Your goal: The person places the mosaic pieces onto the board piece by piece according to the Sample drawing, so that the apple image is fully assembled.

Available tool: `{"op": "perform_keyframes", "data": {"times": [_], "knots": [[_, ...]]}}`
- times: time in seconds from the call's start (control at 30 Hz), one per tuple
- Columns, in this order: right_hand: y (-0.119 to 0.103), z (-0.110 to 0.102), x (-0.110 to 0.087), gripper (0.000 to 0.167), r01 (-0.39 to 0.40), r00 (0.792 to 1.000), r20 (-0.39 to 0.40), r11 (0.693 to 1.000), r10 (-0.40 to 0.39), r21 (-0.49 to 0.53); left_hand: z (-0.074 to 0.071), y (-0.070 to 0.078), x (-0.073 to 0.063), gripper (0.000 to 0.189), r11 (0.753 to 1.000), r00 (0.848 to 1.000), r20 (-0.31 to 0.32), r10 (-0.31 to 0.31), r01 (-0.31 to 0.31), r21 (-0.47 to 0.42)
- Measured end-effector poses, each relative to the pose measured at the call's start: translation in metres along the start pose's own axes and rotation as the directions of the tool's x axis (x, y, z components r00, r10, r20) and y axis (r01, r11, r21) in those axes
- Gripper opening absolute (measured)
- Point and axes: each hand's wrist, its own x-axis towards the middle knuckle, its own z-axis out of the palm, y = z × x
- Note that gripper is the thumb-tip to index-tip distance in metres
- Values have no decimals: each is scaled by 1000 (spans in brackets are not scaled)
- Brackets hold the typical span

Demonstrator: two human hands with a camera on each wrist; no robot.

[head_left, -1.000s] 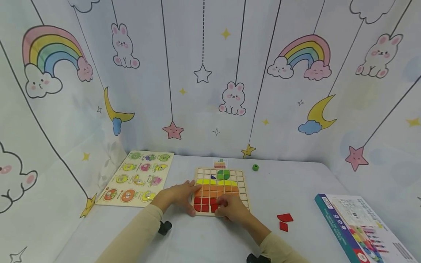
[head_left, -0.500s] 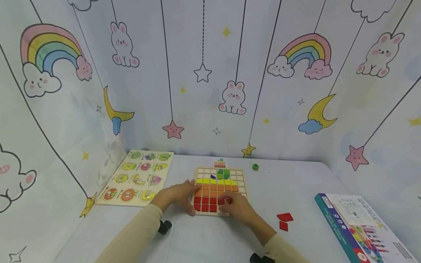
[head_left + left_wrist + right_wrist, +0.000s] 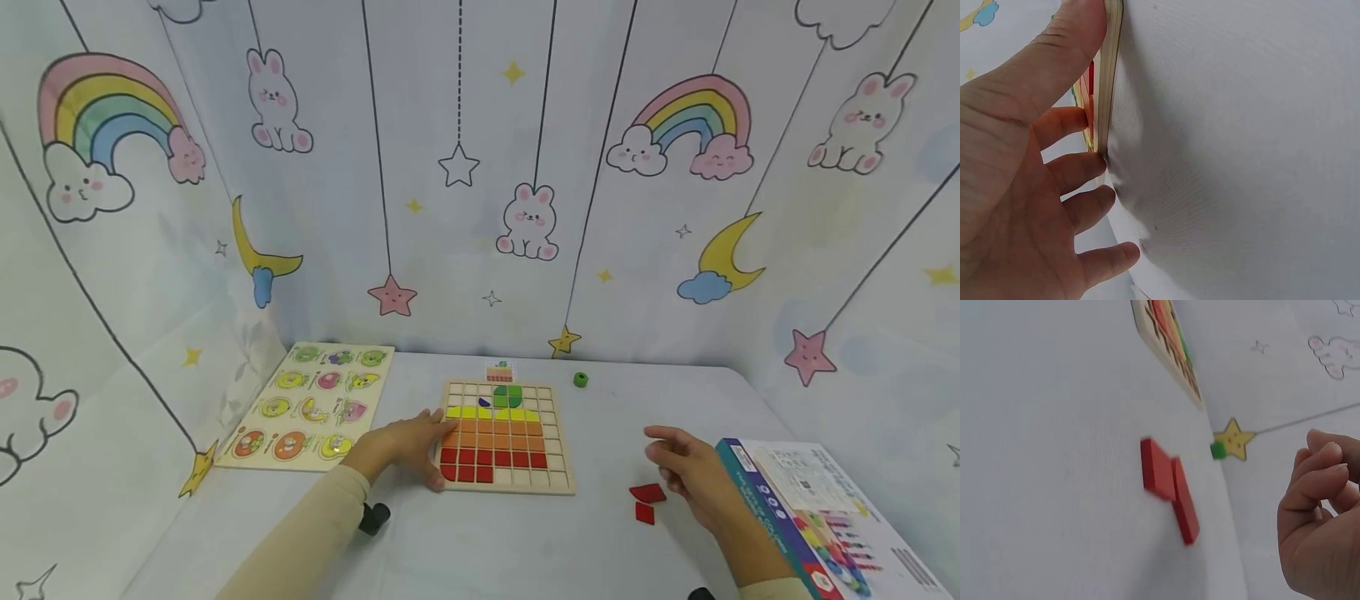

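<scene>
A wooden grid board [image 3: 557,454] lies flat on the white table, filled partly with red, orange, yellow and green pieces and a small dark blue one. My left hand [image 3: 411,446] rests at its left side; in the left wrist view the thumb [image 3: 1079,37] touches the board's edge and the fingers are spread loosely. To the right, my right hand [image 3: 693,479] hovers beside two loose red pieces, one square [image 3: 644,513] and one with a curved edge [image 3: 648,493]. Its fingers are loosely bent, and nothing shows between them in the right wrist view.
At the back left lies a board with fruit pictures [image 3: 307,408]. A small picture card [image 3: 500,372] sits behind the grid board, and a small green piece [image 3: 581,379] is to its right. A flat box [image 3: 832,517] lies at the right, near my right forearm.
My right hand has left the board and moved right, to the loose red pieces. More red pieces now show seated in the grid where it was. The left hand has stayed put.
</scene>
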Motion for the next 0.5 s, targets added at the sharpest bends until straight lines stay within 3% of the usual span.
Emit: {"op": "perform_keyframes", "data": {"times": [0.1, 0.2, 0.33, 0.5], "knots": [[10, -19, -2, 37, -53, 998, -34, 998, 51, -45, -1, 0, 1, 102, 1000, 1000, -3, -2, 3, 7], [22, -26, -3, 45, -128, 992, -30, 979, 125, -159, -1, -1, 2, 102, 1000, 1000, -5, -5, 5, 8], [33, -24, -3, 47, -166, 984, -6, 909, 178, -381, 0, 0, 1, 102, 1000, 1000, 1, -5, 5, 8], [33, -19, -1, 38, -95, 990, 31, 822, 135, -561, 0, 1, 0, 103, 1000, 1000, 3, 6, -6, 2]]}}
